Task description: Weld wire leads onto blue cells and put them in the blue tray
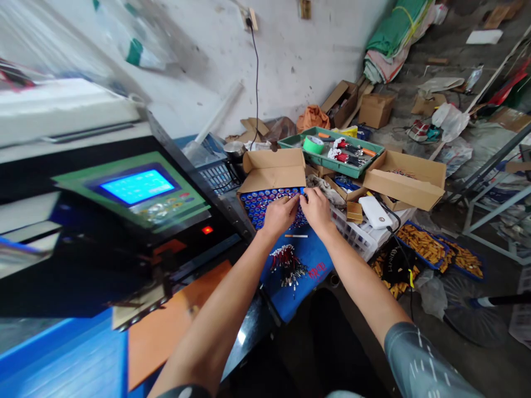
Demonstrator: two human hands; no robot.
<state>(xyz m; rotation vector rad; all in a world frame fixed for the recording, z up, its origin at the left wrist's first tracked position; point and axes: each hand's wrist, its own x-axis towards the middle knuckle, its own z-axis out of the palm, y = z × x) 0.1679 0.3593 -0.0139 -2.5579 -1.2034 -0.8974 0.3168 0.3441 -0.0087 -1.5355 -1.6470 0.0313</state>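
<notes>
Both hands meet over a cardboard box (274, 168) packed with blue cylindrical pieces (254, 205). My left hand (281, 214) has its fingers curled together at the box's right part. Beside it, my right hand (316, 207) is closed too, its fingertips at the box's right edge. Whatever the fingertips hold is too small and hidden to name. Nearer to me, a bunch of red and black wires with white ends (286, 260) lies on a blue surface (286, 301). A thin white and orange stick (296, 236) rests between the wires and the box.
At the left stands a machine with a lit blue screen (139, 186). Behind the hands is a green tray (332, 166) with tape and wires. An open carton (404, 179), a white power bank (375, 213) and trays of orange-brown pieces (423, 243) are at the right.
</notes>
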